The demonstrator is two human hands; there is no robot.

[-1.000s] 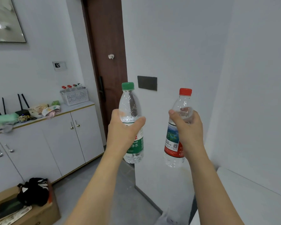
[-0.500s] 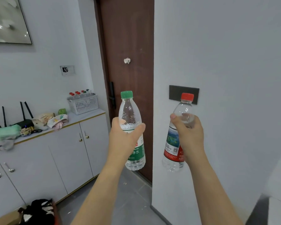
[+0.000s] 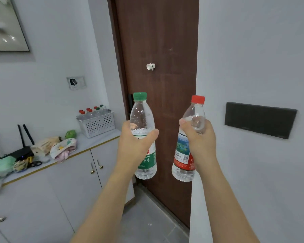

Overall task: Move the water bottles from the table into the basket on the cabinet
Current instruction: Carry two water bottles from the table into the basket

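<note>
My left hand (image 3: pixel 134 146) grips a clear water bottle with a green cap and green label (image 3: pixel 141 116), held upright at chest height. My right hand (image 3: pixel 200 142) grips a second clear bottle with a red cap and red label (image 3: pixel 182 156), tilted slightly to the right. The white perforated basket (image 3: pixel 96 126) stands on the right end of the white cabinet top (image 3: pixel 102 137), to the left of both hands and farther off. Several bottles with red and green caps (image 3: pixel 92 111) stand inside it.
A brown door (image 3: pixel 161 50) is straight ahead, with a white wall corner and a dark panel (image 3: pixel 260 120) on the right. On the cabinet top lie a black router (image 3: pixel 23 151), cloths (image 3: pixel 63 149) and a green mask (image 3: pixel 0 165). Grey floor tiles run below.
The view has swung right and closer to the door and cabinet. The basket looks larger and nearer. Both hands still hold their bottles in the same way.
</note>
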